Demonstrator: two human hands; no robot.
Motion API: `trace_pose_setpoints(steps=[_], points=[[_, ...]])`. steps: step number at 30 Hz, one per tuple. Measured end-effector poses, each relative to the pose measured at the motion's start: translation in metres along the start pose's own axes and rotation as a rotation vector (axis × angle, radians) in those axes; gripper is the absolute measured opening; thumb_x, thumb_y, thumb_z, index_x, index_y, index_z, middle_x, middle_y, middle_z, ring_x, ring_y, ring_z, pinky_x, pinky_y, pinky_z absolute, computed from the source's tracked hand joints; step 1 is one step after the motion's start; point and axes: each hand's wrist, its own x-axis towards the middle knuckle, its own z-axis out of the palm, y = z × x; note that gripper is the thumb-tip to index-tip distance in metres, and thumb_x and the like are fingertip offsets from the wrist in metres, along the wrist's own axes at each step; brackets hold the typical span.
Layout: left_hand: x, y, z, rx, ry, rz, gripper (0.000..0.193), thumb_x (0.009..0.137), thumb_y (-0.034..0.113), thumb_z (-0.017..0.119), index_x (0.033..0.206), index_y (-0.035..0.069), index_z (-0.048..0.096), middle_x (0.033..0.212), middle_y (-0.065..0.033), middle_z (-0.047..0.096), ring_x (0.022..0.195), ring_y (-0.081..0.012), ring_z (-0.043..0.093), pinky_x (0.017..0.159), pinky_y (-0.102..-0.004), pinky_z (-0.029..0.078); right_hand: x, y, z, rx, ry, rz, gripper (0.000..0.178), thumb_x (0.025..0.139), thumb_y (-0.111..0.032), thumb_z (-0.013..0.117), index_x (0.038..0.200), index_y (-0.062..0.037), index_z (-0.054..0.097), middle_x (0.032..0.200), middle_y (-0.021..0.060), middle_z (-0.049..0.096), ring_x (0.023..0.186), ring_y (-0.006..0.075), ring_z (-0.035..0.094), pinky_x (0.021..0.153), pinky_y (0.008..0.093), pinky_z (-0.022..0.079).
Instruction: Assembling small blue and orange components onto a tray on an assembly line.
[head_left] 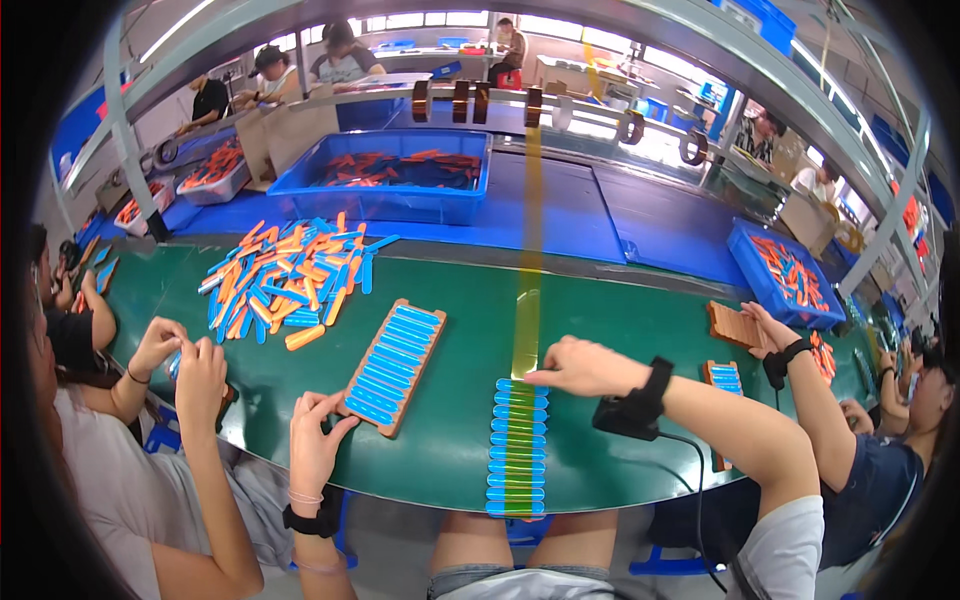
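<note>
My left hand (318, 445) pinches the lower left corner of a brown slotted rack (437, 322), which holds a row of blue strips (398, 362) and lies tilted on the green table. My right hand (592, 368) has its fingers closed at the edge of a translucent yellow tape (527, 320), at the top of a second row of blue strips (497, 440). That tape comes down from a roll (534, 106) on the overhead bar and runs along the middle of this row. Whatever carries the second row is mostly hidden beneath it.
A loose pile of blue and orange strips (290, 275) lies at the far left of the green table (450, 465). Behind it stands a blue bin (390, 203) of strips. More tape rolls (460, 102) hang on the bar. Co-workers sit close on both sides; a cable (702, 490) hangs from my right wrist.
</note>
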Motion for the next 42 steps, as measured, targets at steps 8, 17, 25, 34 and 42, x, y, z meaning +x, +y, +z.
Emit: trace_pose_setpoints(steps=[8, 17, 25, 34, 42], points=[[-0.036, 0.021, 0.034, -0.058, 0.096, 0.099, 0.032, 0.063, 0.003, 0.068, 0.094, -0.001, 0.06, 0.081, -0.0093, 0.049, 0.078, -0.0236, 0.048, 0.067, -0.0321, 0.04, -0.023, -0.026, 0.008, 0.991, -0.102, 0.069, 0.027, 0.082, -0.022, 0.055, 0.089, 0.0029, 0.06, 0.08, 0.004, 0.059, 0.07, 0.0099, 0.052, 0.062, 0.0247, 0.042], [-0.08, 0.079, 0.079, 0.03, 0.121, 0.214, 0.035, 0.066, 0.012, 0.068, 0.097, 0.003, 0.057, 0.083, -0.0072, 0.049, 0.078, -0.0229, 0.046, 0.065, -0.0328, 0.035, -0.094, -0.021, -0.021, 1.659, 0.235, -0.028, 0.019, 0.085, -0.018, 0.052, 0.091, -0.0015, 0.059, 0.087, 0.0041, 0.061, 0.08, 0.0087, 0.054, 0.072, 0.0235, 0.041], [-0.073, 0.096, 0.083, 0.08, 0.023, 0.24, 0.041, 0.064, 0.011, 0.069, 0.101, 0.001, 0.055, 0.093, -0.01, 0.048, 0.08, -0.0243, 0.045, 0.07, -0.034, 0.037, -0.136, -0.033, 0.03, 1.673, 0.41, -0.017, 0.01, 0.082, -0.009, 0.056, 0.084, 0.0005, 0.059, 0.08, 0.0023, 0.059, 0.073, 0.0051, 0.052, 0.068, 0.0198, 0.04], [-0.071, 0.106, 0.095, -0.01, -0.143, 0.357, 0.055, 0.063, 0.011, 0.07, 0.112, -0.002, 0.048, 0.118, -0.0119, 0.047, 0.088, -0.0265, 0.045, 0.079, -0.0349, 0.038, -0.194, -0.051, 0.129, 1.345, 0.297, 0.273, 0.016, 0.076, -0.014, 0.065, 0.083, 0.0006, 0.062, 0.062, -0.0016, 0.056, 0.052, 0.0003, 0.044, 0.045, 0.0158, 0.033], [-0.121, 0.129, 0.1, 0.001, -0.27, 0.327, 0.061, 0.058, 0.009, 0.069, 0.113, -0.006, 0.046, 0.121, -0.0128, 0.045, 0.089, -0.0255, 0.045, 0.079, -0.0334, 0.035, -0.195, -0.037, 0.121, 1.605, 0.342, 0.299, 0.025, 0.079, -0.002, 0.059, 0.1, -0.0023, 0.047, 0.09, 0.0074, 0.058, 0.078, 0.0081, 0.056, 0.061, 0.0175, 0.043]])
